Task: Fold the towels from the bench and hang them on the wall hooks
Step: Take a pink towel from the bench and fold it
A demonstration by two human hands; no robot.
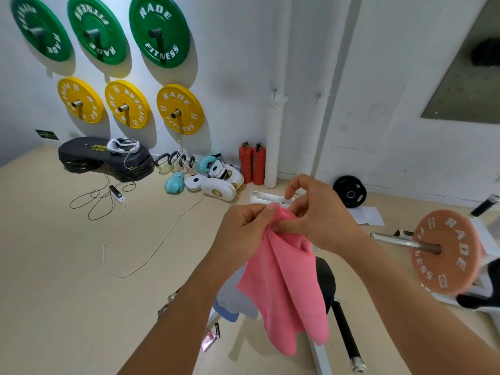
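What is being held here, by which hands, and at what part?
Both hands hold the pink towel by its bunched top edge: the left hand and the right hand pinch it side by side, and the rest hangs loose below.

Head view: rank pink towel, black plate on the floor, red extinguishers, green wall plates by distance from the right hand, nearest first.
1. Pink towel: pinched at its top by the right hand.
2. Black plate: on the floor against the wall, just beyond the hand.
3. Red extinguishers: by the wall, to the left.
4. Green wall plates: high on the wall, far left.
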